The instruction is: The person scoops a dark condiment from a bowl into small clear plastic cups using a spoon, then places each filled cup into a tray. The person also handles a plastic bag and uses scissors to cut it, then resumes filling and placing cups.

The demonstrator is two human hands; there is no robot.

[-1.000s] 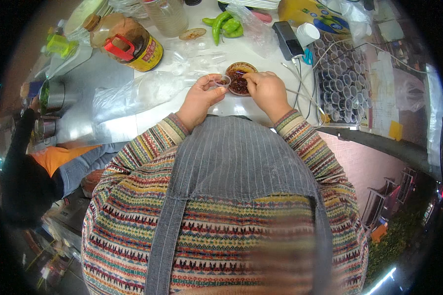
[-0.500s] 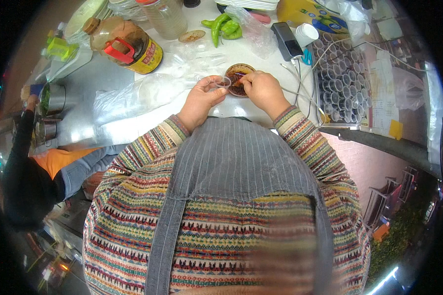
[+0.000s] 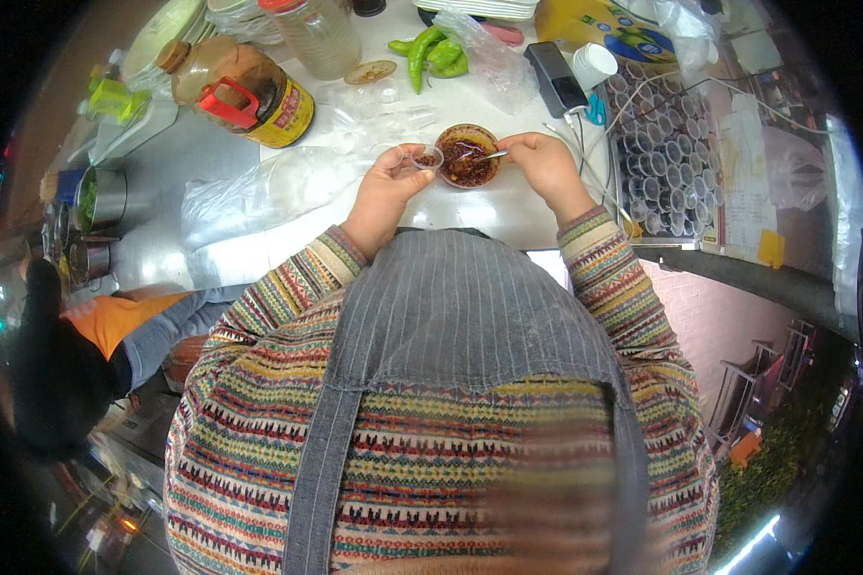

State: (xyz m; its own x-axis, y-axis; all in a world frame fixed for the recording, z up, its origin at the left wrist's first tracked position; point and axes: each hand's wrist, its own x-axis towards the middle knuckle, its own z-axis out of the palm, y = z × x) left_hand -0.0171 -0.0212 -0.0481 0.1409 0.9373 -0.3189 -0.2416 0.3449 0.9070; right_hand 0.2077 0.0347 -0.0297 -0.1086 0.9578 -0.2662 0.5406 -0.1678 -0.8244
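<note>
Between my hands stands a round bowl [image 3: 469, 180] of dark red chili sauce with seeds in it. My left hand [image 3: 390, 187] pinches a small clear plastic cup [image 3: 428, 157] by its side, close to the bowl's left rim. A little dark sauce shows inside the cup. My right hand [image 3: 545, 171] grips the handle end of a metal spoon [image 3: 492, 155] from the right. The spoon's bowl end dips into the sauce and is partly hidden there.
A tray of lidded sauce cups [image 3: 666, 163] is at right, with cables and a black box [image 3: 557, 80] nearby. Green peppers [image 3: 433, 56], a big jar with a red handle [image 3: 244, 96] and plastic bags [image 3: 259, 196] lie around. A co-worker [image 3: 67, 355] stands at left.
My right hand has moved right, away from over the bowl, and the spoon's handle now shows. The left hand with the cup has barely moved. At left, the co-worker's arm has drawn back.
</note>
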